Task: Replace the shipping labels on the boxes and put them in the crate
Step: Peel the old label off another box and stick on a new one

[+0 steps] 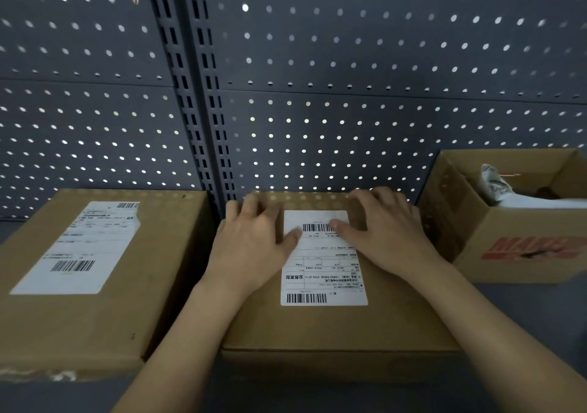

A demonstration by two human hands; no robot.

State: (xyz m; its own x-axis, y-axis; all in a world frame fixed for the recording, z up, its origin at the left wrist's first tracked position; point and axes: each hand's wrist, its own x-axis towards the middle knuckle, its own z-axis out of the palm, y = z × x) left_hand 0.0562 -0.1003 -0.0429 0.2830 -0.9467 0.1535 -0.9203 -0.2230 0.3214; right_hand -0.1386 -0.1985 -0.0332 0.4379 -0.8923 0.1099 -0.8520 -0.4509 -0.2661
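A closed brown cardboard box [333,327] lies in the middle of the dark shelf, with a white shipping label [324,269] on its top. My left hand [251,244] rests flat on the box at the label's left edge, thumb on the label. My right hand [384,228] lies flat at the label's upper right, thumb touching the barcode. Both hands have spread fingers and hold nothing. A second closed box [95,317] lies to the left, bearing a white label [82,247] whose top right corner is torn.
An open cardboard box [508,238] with red print stands at the right, with crumpled white paper [498,187] inside. A grey perforated panel [349,63] with slotted uprights forms the back wall right behind the boxes.
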